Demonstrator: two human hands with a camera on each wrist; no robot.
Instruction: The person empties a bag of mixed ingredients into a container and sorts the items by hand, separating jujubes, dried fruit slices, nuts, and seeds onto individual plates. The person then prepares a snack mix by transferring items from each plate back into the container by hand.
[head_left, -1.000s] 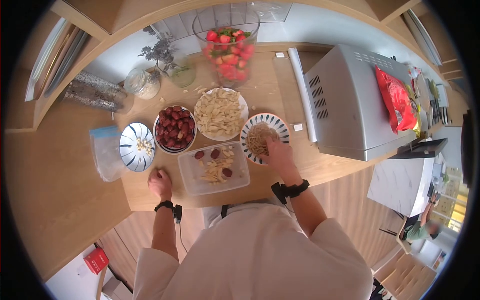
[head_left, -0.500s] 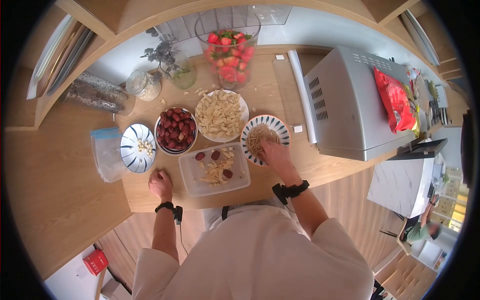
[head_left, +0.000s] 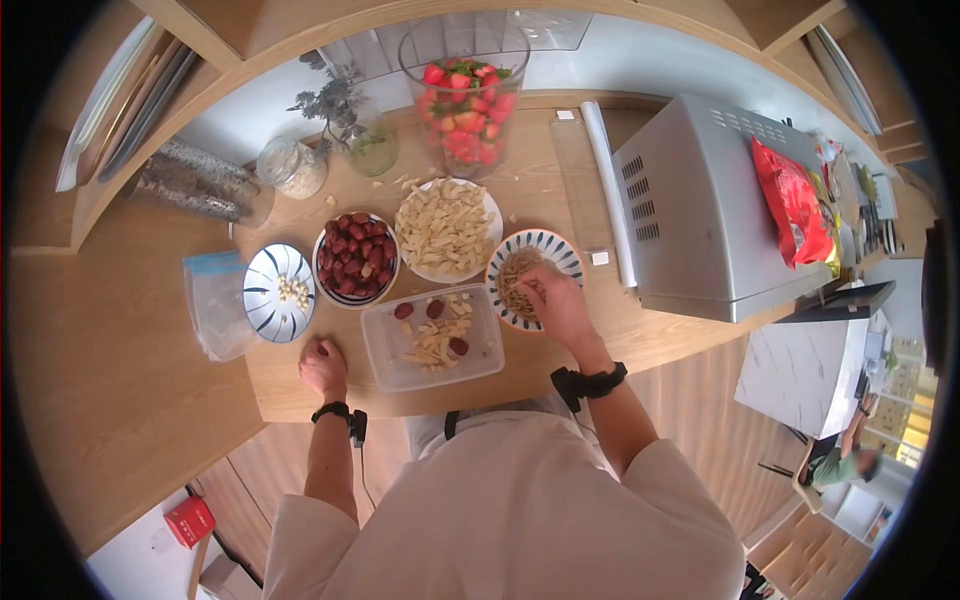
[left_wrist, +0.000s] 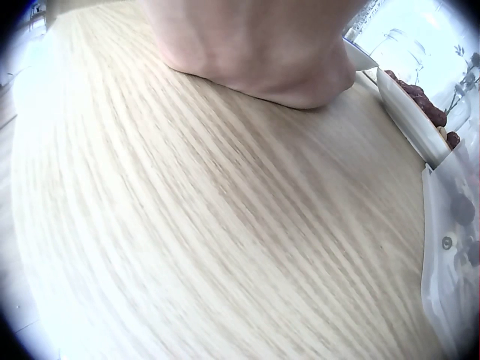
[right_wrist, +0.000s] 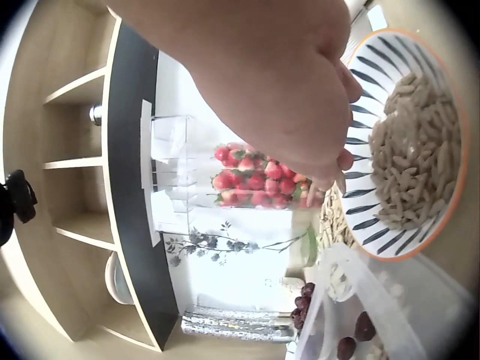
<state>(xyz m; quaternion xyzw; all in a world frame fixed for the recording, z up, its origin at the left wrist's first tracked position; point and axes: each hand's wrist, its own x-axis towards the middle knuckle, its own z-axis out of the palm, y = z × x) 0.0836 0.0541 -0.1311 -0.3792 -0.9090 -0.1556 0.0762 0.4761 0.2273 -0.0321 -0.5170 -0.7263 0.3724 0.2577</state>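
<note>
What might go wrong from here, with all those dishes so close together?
The pale piece pinched in the right hand might slip and land outside the orange-rimmed bowl. The plastic container sits near the front edge of the table, so a careless bump could perhaps tip it over.

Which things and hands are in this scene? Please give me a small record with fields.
left hand: curled, on table
right hand: pinches pale piece at orange-rimmed bowl
plastic box: three red dates, pale slices
white plate: pale slices
patterned bowl: red dates
glass vessel: strawberries
</note>
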